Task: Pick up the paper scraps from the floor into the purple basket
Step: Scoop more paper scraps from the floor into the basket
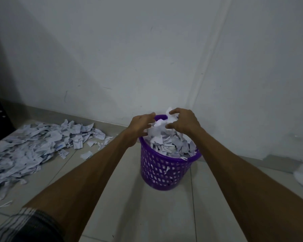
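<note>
Both hands are over the purple basket [162, 165], which stands on the tiled floor [164, 215] close to the corner of the white wall [129, 58]. The left hand [140, 127] has its fingers spread and bent, pressing against the side of a bunch of paper scraps [158, 129]; the right hand [184, 121] is curled over the top of the same bunch, fingertips and thumb clawed into it. Between them they hold the bunch just above the heap already inside.

To do this step well, I'd say lower the bunch onto the middle of the heap before letting go, then press down flat with both palms. The basket looks full to the rim, with scraps mounded above it and one sliver poking out through the lattice, so anything dropped from height would likely slide off onto the tiles. Packing it down may make room for more.

The scraps are torn white sheets, some with faint print or writing, light and crumpled, apt to flutter. A large spread of them [35, 145] lies on the floor to the left, reaching to the skirting, well apart from the basket, with a few loose bits [86, 155] between. By my reckoning much is left.
</note>
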